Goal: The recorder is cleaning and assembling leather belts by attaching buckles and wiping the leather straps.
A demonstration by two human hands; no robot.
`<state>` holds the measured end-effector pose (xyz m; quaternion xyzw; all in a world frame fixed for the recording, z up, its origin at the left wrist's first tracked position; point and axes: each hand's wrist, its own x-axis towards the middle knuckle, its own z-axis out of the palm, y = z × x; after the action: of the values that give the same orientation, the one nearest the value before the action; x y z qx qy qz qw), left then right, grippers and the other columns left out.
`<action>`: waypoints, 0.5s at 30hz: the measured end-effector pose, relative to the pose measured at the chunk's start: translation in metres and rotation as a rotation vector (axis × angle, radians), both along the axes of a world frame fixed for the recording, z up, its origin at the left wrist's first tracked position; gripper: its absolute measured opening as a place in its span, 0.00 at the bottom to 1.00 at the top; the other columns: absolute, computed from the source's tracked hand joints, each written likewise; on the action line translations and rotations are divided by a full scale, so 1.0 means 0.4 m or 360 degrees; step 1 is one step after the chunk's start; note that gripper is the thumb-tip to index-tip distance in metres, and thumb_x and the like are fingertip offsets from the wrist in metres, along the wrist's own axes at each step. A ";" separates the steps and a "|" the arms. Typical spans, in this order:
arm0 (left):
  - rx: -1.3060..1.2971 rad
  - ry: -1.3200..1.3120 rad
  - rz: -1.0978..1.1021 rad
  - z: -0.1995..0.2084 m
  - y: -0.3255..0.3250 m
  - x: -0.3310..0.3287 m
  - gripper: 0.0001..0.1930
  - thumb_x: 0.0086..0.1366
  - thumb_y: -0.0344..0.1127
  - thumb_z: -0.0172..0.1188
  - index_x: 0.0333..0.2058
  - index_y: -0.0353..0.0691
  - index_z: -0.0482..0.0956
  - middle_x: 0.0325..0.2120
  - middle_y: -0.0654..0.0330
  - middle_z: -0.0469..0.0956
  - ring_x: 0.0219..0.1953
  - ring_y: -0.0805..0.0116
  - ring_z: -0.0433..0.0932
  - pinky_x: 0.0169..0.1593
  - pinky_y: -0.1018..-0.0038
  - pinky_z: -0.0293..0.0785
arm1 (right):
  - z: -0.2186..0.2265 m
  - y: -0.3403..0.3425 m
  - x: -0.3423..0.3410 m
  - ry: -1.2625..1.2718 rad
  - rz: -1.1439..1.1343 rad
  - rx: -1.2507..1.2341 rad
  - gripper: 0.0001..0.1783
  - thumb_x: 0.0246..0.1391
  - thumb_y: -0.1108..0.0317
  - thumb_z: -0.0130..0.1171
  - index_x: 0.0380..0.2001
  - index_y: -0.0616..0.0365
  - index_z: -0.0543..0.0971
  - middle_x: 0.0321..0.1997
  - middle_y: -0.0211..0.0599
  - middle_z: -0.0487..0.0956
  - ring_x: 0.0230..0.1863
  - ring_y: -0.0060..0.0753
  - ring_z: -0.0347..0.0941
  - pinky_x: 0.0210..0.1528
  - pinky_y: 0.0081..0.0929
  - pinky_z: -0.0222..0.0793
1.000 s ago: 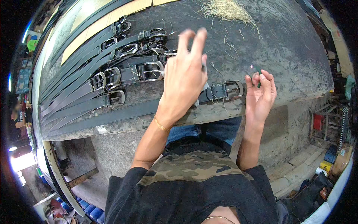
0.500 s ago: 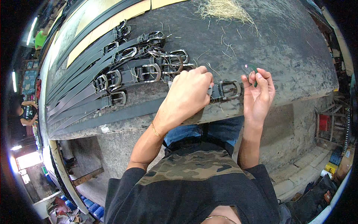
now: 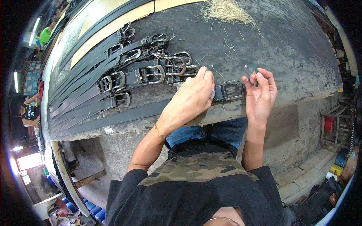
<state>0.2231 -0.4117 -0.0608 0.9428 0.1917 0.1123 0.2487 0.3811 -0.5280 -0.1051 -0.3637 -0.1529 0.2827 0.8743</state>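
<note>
My left hand (image 3: 190, 90) is closed over a black leather belt (image 3: 139, 113), its fingers curled around something mostly hidden; only a pale grey bit shows at its edge. The belt's metal buckle (image 3: 233, 90) lies between my two hands, with loose pale thread hanging beside it. Raised just right of that buckle, my right hand (image 3: 263, 88) pinches a short, curved green stick (image 3: 252, 71) with a bright tip, resembling a piece of mosquito coil. The tip points left, apart from the belt.
Several black belts with metal buckles (image 3: 152, 74) lie bunched on the dark worktable (image 3: 286, 49) to the left. A heap of straw-coloured thread (image 3: 228, 13) sits at the far side, with loose strands around it. Another person (image 3: 30, 113) is at far left.
The green stick has shifted and tilted slightly left in my right hand. My left hand stays over the belt, its fingers slightly changed. The view has shifted a little.
</note>
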 end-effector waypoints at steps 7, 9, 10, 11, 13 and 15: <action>-0.0090 -0.0189 0.0116 -0.017 -0.008 -0.003 0.09 0.60 0.26 0.57 0.36 0.33 0.67 0.34 0.45 0.70 0.36 0.40 0.73 0.39 0.53 0.69 | -0.002 0.007 0.001 -0.0125 -0.0009 -0.0040 0.06 0.61 0.76 0.55 0.41 0.64 0.77 0.33 0.32 0.74 0.35 0.21 0.72 0.45 0.37 0.78; -0.0119 -0.0238 0.0131 -0.026 -0.004 -0.002 0.08 0.60 0.26 0.57 0.36 0.33 0.67 0.34 0.45 0.70 0.36 0.40 0.73 0.39 0.53 0.69 | 0.001 0.010 0.000 -0.0161 -0.0018 -0.0063 0.06 0.61 0.76 0.55 0.41 0.64 0.77 0.33 0.32 0.74 0.35 0.21 0.72 0.46 0.37 0.79; -0.0147 -0.0275 0.0140 -0.030 -0.003 -0.001 0.08 0.60 0.26 0.57 0.35 0.32 0.67 0.33 0.44 0.70 0.36 0.39 0.73 0.38 0.53 0.70 | 0.002 0.011 -0.001 -0.0185 -0.0033 -0.0085 0.06 0.61 0.76 0.55 0.41 0.64 0.77 0.32 0.31 0.74 0.35 0.21 0.72 0.46 0.37 0.79; -0.0151 -0.0292 0.0143 -0.034 -0.002 0.001 0.08 0.60 0.26 0.57 0.35 0.32 0.67 0.33 0.44 0.70 0.36 0.39 0.73 0.38 0.53 0.70 | 0.003 0.012 0.000 -0.0202 -0.0030 -0.0088 0.06 0.61 0.76 0.55 0.41 0.64 0.77 0.32 0.31 0.74 0.35 0.21 0.72 0.46 0.37 0.79; -0.0158 -0.0380 0.0187 -0.039 -0.001 0.003 0.07 0.60 0.26 0.56 0.35 0.32 0.67 0.34 0.44 0.70 0.36 0.39 0.74 0.39 0.53 0.70 | 0.002 0.018 0.000 -0.0210 -0.0061 -0.0132 0.06 0.61 0.77 0.55 0.41 0.64 0.77 0.33 0.32 0.75 0.35 0.21 0.73 0.47 0.36 0.80; -0.0167 -0.0414 0.0195 -0.040 -0.001 0.003 0.07 0.60 0.26 0.56 0.35 0.32 0.68 0.33 0.44 0.70 0.36 0.39 0.74 0.39 0.53 0.70 | -0.002 0.019 0.000 -0.0256 -0.0060 -0.0135 0.06 0.61 0.78 0.55 0.40 0.64 0.77 0.33 0.32 0.75 0.36 0.22 0.74 0.47 0.36 0.80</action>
<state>0.2242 -0.4122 -0.0769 0.8925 0.2208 0.2384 0.3130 0.3810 -0.5205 -0.1061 -0.4247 -0.2038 0.2424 0.8481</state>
